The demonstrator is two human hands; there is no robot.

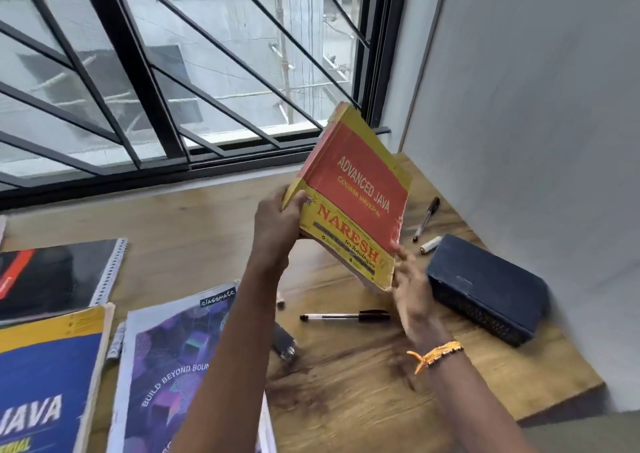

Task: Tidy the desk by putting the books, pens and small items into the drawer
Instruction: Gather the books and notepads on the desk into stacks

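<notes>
Four books in view, none stowed yet as far as I can see; no drawer visible in this view, so I can't confirm anything is in it.

Largest first: wooden surface (346,383) under the window, wall on the right.

Books on the surface, left side: blue-and-yellow Java book (45,383) at the near left edge, purple classmate notebook (166,366) just beside it under my left forearm, black spiral notebook (59,276) further back.

Red-and-yellow Advanced Java book (353,203) is the one in hand: lifted clear of the surface, tilted, cover toward me. My left hand (277,224) grips its lower-left corner, thumb over the cover. My right hand (412,293) is at the lower-right corner, fingers against the edge. It's motion-blurred, so I can't tell whether it's gripping or just supporting.

Dark blue box (485,290) sits on the right of the surface near the wall.

Small items still out: black pen (346,317) lying below the lifted book, second pen (426,217) further back near the wall, a small white cylinder (430,244), likely a battery, between that pen and the box. A small metal object (285,343) is half hidden by my left arm; can't identify it.

Judgement: early stage. One book in transit, three books, two pens and the small bits remain.
</notes>
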